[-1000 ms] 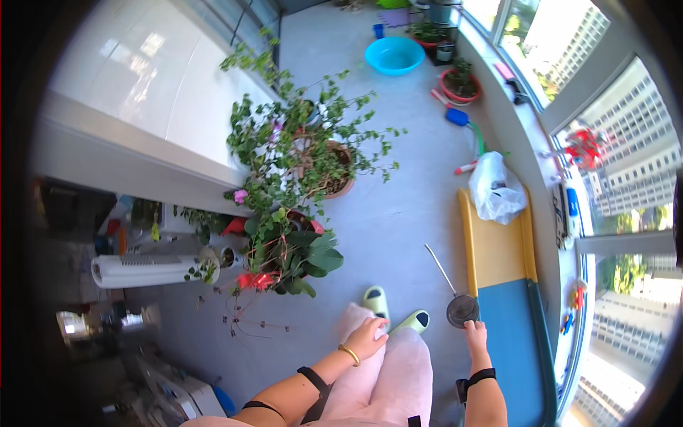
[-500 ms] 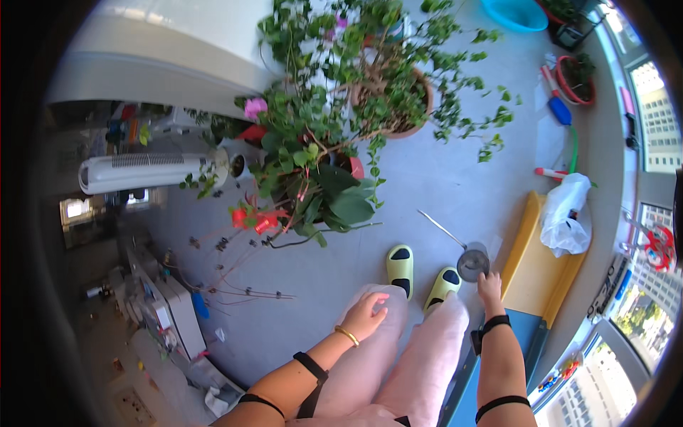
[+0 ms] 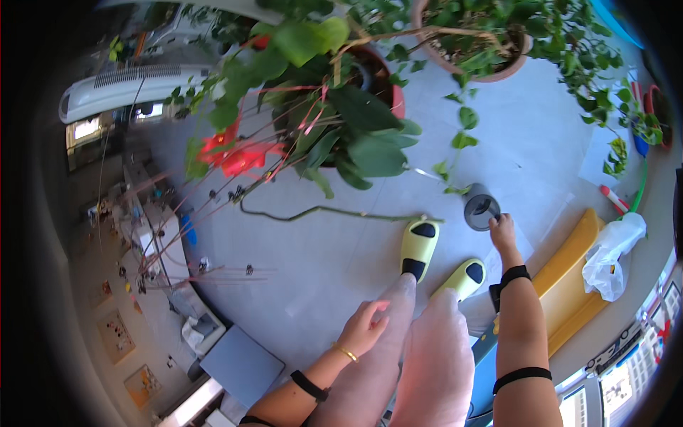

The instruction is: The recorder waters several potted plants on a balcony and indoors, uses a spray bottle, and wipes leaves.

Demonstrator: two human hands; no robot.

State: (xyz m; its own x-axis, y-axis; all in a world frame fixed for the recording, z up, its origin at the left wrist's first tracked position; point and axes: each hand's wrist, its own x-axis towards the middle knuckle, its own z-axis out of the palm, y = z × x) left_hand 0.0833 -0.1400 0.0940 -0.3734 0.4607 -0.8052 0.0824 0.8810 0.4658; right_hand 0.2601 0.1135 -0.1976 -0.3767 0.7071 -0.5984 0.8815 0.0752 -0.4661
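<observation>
My right hand [image 3: 502, 229] grips a grey watering can [image 3: 478, 208]; its long thin metal spout reaches up-left toward the broad dark-green leaves [image 3: 376, 153] of a potted plant and is partly behind trailing vines. Red bow-like decorations [image 3: 235, 156] and thin stems hang at that plant's left. A bare, winding stem [image 3: 320, 209] crosses in front of my feet, which are in pale green slippers [image 3: 418, 249]. My left hand [image 3: 364, 327] is beside my left leg, fingers loosely apart with nothing in them.
A terracotta pot [image 3: 491, 75] with ivy stands ahead. On the right are a yellow-and-blue play slide [image 3: 551, 285], a white plastic bag [image 3: 608, 256] and a red pot [image 3: 658, 117]. A white tower appliance [image 3: 135, 85] is upper left; a grey-blue panel [image 3: 242, 363] lies lower left.
The view has turned and come closer to the plants, which look larger. My right hand has carried the watering can forward, higher in the picture, toward them. My left hand stays by my leg.
</observation>
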